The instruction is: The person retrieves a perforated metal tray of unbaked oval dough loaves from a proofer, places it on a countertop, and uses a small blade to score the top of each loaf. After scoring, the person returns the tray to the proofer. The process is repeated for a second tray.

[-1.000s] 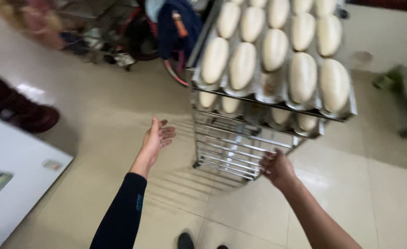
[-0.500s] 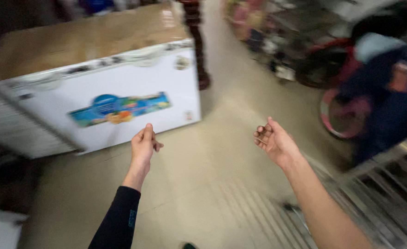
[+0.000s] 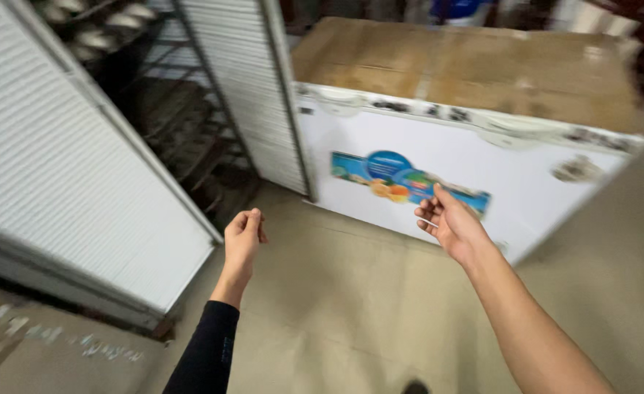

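Both hands are empty, left hand (image 3: 243, 232) loosely curled, right hand (image 3: 449, 225) half open, as the view has swung from the tray rack to the freezer (image 3: 482, 157) at upper right.

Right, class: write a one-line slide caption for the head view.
Two empty hands, left hand and right hand, raised before a white chest freezer beside a dark open tray rack.

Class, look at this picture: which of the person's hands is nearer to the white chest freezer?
The right hand: it hovers, empty, just before the white chest freezer front. The left hand hangs further off, nearer the open shelved cabinet.
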